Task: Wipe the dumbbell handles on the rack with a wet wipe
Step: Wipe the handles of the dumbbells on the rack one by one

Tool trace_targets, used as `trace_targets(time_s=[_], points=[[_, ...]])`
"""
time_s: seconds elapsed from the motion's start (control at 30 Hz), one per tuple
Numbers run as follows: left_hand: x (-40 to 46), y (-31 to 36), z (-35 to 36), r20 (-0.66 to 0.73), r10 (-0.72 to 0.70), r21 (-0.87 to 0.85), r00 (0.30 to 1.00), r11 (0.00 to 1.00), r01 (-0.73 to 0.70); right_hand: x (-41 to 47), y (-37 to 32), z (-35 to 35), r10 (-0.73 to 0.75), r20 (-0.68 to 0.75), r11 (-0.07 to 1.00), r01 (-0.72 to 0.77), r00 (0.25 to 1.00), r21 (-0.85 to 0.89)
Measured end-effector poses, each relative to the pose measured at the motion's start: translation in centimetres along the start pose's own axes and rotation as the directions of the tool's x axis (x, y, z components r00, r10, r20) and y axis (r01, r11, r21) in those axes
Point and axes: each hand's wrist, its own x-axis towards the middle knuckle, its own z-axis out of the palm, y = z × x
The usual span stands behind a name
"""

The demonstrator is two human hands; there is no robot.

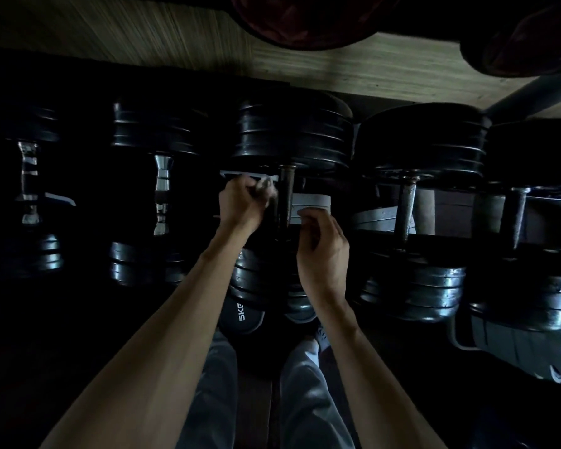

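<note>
Dumbbells (289,202) line a dim rack (382,218), apparently before wood flooring (353,69).

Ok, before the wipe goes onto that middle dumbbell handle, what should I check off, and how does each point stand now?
1. Wipe in hand: ok, the left hand grips it.
2. Middle handle exposed: ok, bare between the hands.
3. Wipe on the handle: not ok, just beside it.
4. Right hand free to steady: ok, loosely curled, holding nothing.
5. Wipe wet: cannot tell.
6. Other handles wiped: cannot tell, too dark.
</note>
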Motion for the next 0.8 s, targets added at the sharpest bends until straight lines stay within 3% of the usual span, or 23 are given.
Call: trace_targets(time_s=[0.27,0.43,0.6,0.73,0.8], points=[[1.6,-0.6,2.2,0.136,-0.045,-0.197,0.990,0.978,0.071,-0.3,0.0,0.7,-0.083,-0.117,0.996,0.078,0.990,-0.048],[1.8,-0.2,1.8,0.120,0.011,-0.098,0.993,0.995,0.001,-0.6,0.3,1.0,-0.055,-0.128,0.997,0.047,0.990,-0.062],[1.8,0.4,1.9,0.118,-0.037,-0.133,0.992,0.990,0.052,-0.8,0.7,1.1,0.029,-0.104,0.996,-0.037,0.994,-0.082],[0.2,-0.5,1.1,0.159,0.015,0.053,0.987,0.998,-0.023,-0.7,0.7,1.0,0.041,-0.089,0.995,-0.049,0.995,-0.084],[1.3,0.0,1.5,0.142,0.022,0.020,0.990,0.999,-0.026,-0.7,0.6,0.9,0.045,-0.094,0.996,-0.051,0.995,-0.071]])
